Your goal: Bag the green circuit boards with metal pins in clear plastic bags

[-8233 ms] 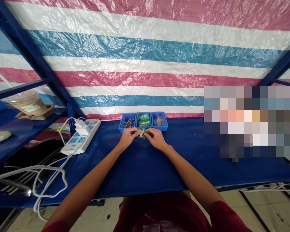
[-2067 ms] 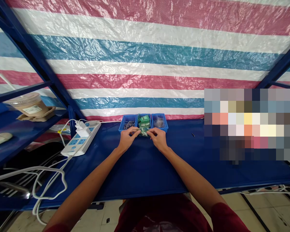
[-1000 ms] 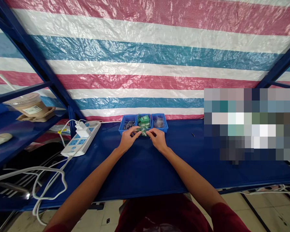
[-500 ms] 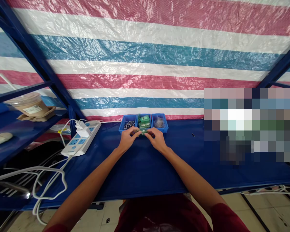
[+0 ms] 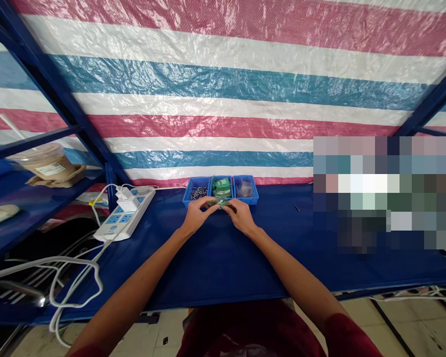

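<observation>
Just in front of the middle blue bin (image 5: 222, 187), the left hand (image 5: 195, 216) and right hand (image 5: 241, 216) pinch one small green part (image 5: 222, 202) between closed fingertips above the desk (image 5: 215, 258). A slipping grip could drop it among the bins.

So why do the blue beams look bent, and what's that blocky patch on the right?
Head view: the wide lens bows the blue frame beams and fans the striped tarp outward; the tarp shows soft white glare. The blocky patch is deliberate pixelation. Both hands, left hand and right hand, pinch a small green part, too small and distant for detail.
</observation>
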Motion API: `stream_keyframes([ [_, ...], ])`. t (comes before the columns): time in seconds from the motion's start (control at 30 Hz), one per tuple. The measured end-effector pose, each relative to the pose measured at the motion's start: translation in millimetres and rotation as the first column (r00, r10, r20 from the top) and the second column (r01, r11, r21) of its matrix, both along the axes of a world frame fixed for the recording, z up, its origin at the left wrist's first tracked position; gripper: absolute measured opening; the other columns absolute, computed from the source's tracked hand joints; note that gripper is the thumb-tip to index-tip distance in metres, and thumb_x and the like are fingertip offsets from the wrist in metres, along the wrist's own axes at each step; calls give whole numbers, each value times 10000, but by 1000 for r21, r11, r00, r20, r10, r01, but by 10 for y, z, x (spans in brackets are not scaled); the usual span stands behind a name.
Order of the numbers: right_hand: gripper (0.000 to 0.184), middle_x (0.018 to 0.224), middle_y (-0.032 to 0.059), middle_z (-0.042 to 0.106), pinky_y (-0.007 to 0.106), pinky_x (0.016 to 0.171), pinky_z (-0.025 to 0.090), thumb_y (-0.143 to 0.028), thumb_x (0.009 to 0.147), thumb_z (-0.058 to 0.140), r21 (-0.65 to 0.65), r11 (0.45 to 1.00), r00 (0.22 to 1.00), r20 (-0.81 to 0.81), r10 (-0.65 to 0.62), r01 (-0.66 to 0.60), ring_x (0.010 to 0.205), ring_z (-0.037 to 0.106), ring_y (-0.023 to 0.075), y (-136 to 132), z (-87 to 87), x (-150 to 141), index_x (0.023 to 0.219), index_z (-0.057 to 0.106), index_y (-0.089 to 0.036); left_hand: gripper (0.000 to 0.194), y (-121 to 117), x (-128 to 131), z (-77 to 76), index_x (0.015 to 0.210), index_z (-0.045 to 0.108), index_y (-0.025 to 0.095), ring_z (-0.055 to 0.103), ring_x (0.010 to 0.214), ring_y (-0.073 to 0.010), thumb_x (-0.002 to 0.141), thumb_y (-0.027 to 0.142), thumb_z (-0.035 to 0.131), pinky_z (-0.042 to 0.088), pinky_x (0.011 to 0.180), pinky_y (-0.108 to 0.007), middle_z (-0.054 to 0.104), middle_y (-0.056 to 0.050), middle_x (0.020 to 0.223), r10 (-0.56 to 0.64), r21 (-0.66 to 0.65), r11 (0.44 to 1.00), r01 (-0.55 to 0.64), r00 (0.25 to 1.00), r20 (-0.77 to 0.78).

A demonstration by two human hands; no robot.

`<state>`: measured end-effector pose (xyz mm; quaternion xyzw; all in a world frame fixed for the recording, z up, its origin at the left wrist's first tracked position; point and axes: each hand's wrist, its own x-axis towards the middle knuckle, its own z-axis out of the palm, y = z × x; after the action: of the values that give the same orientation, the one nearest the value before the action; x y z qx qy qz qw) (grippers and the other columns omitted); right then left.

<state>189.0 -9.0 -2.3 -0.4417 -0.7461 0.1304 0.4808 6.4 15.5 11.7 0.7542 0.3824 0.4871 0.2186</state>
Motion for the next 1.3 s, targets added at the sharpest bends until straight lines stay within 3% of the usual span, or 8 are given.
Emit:
stream_keyframes([
  [0.33,249,745,40,646,267,643,416,-355,908,496,-39,996,996,-14,-84,84,657,562,164,-17,5,-17,801,651,-191,318,37,-25,84,874,702,174,646,707,-174,815,474,618,532,635,-272,725,-52,855,35,52,998,-29,994,-106],
  [0.53,341,719,31,658,259,643,409,-366,929,400,-112,963,957,-131,-259,246,616,563,152,-15,69,59,846,669,-173,345,425,-56,401,908,702,176,644,691,-183,804,492,612,518,708,-297,733,-50,883,154,13,988,-154,967,-202],
  [0.63,344,695,24,653,256,641,404,-356,919,398,-125,955,948,-137,-286,270,613,564,152,4,61,89,828,676,-176,330,653,3,467,870,698,173,660,802,-211,800,483,611,502,757,-297,734,-58,882,77,-19,996,-87,945,-317],
  [0.73,332,682,21,648,255,641,405,-344,911,406,-127,957,952,-130,-278,262,609,569,152,14,46,91,819,677,-178,254,811,110,429,855,696,178,662,788,-207,798,416,627,493,740,-292,729,-41,852,-43,-103,995,-5,889,-456],
  [0.83,326,671,17,644,253,644,409,-336,912,405,-130,960,957,-124,-263,247,608,579,152,15,39,85,817,676,-181,226,866,218,363,966,695,184,658,832,-236,786,317,664,474,778,-326,720,-58,866,-21,-104,993,-55,787,-616],
  [0.97,320,665,19,646,253,647,414,-330,906,409,-129,962,958,-127,-258,242,609,587,156,9,44,82,803,672,-181,307,794,289,319,1107,656,226,571,1065,-304,808,298,661,414,895,-417,658,-99,1087,168,133,986,-104,661,-731],
  [1.2,309,653,19,639,254,635,412,-322,896,412,-119,965,960,-127,-249,235,593,580,155,3,56,65,780,662,-180,366,752,268,270,1245,582,267,382,1310,-295,881,305,559,329,1031,-446,430,-105,1421,192,240,971,-12,643,-741],
  [1.3,310,645,18,633,254,632,409,-319,893,409,-117,966,963,-118,-244,230,582,572,153,5,57,60,765,654,-179,459,815,277,218,1378,451,264,331,1369,-261,921,295,466,279,1089,-445,340,-88,1510,107,149,989,17,616,-780],
])
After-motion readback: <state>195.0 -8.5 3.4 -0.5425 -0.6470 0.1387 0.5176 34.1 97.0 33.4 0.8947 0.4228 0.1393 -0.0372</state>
